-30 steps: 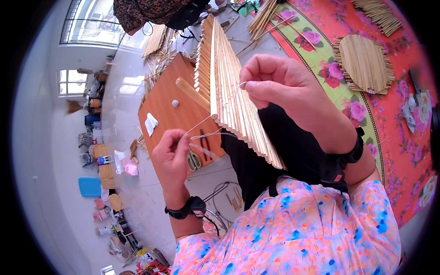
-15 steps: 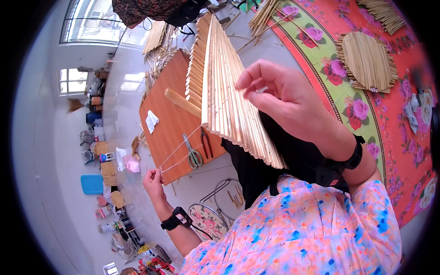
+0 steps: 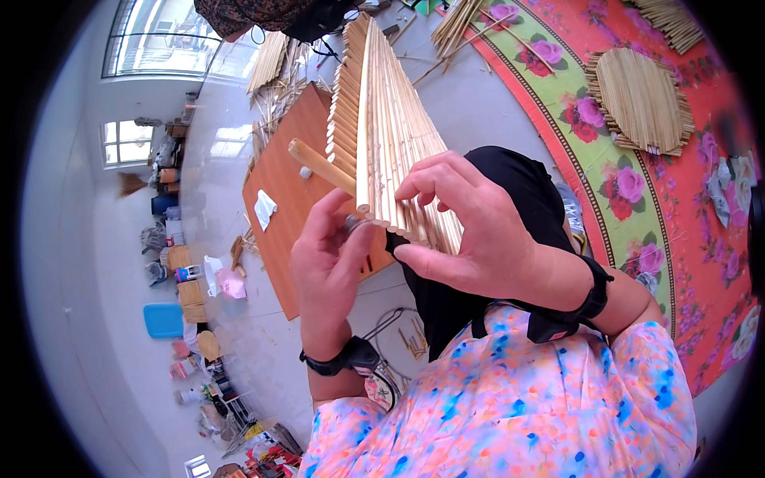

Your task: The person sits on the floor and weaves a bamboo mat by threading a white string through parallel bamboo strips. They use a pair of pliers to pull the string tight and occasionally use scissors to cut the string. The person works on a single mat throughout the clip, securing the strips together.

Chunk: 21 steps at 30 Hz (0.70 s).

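A panel of pale reed stalks (image 3: 390,135) laid side by side stands tilted in front of me over the dark cloth on my lap. My right hand (image 3: 486,231) grips its lower part, fingers on the face and thumb at the bottom edge. At the panel's lower left corner is my left hand (image 3: 325,267), thumb and fingers curled together round something small and greyish that I cannot make out. A thick round stick (image 3: 319,165) juts out leftward behind the panel. Any thread at the left hand is too fine to see.
Behind the panel lies a brown wooden board (image 3: 279,239) with a crumpled white tissue (image 3: 264,210) on it. A floral cloth (image 3: 590,167) on the right bears an oval reed piece (image 3: 640,99). Loose stalks (image 3: 458,32) lie at the far side. A blue lid (image 3: 163,320) is by the wall.
My left hand has come up and right from the stretched thread to the panel's corner, now covering the scissors. The right hand has moved down and taken hold of the panel's lower part.
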Each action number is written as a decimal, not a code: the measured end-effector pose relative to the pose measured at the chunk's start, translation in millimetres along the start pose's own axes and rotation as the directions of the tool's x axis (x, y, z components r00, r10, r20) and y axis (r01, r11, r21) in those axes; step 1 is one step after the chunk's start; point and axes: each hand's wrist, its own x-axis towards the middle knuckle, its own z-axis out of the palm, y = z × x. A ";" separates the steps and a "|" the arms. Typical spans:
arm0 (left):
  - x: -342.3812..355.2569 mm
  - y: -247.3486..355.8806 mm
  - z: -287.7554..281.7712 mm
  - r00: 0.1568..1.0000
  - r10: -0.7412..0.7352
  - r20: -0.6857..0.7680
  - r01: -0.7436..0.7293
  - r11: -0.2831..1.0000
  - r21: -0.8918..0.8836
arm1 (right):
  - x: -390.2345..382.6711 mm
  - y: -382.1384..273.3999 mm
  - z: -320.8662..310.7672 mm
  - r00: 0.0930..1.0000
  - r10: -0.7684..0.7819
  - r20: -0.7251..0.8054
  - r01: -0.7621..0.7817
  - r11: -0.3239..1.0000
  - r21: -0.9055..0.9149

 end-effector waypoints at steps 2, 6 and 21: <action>4.3 0.6 4.0 0.998 0.042 0.052 -0.043 0.999 0.005 | -1.4 0.2 2.8 1.000 -0.004 -0.026 0.004 1.000 0.002; 8.4 -2.1 4.1 0.992 0.044 0.116 -0.035 0.996 -0.084 | -2.0 7.3 9.2 0.993 -0.039 -0.112 0.042 0.999 0.019; 16.5 -43.0 14.8 0.972 0.226 -0.072 -0.158 0.390 -0.907 | -2.2 14.5 33.0 0.930 -0.183 -0.319 0.135 0.977 -0.167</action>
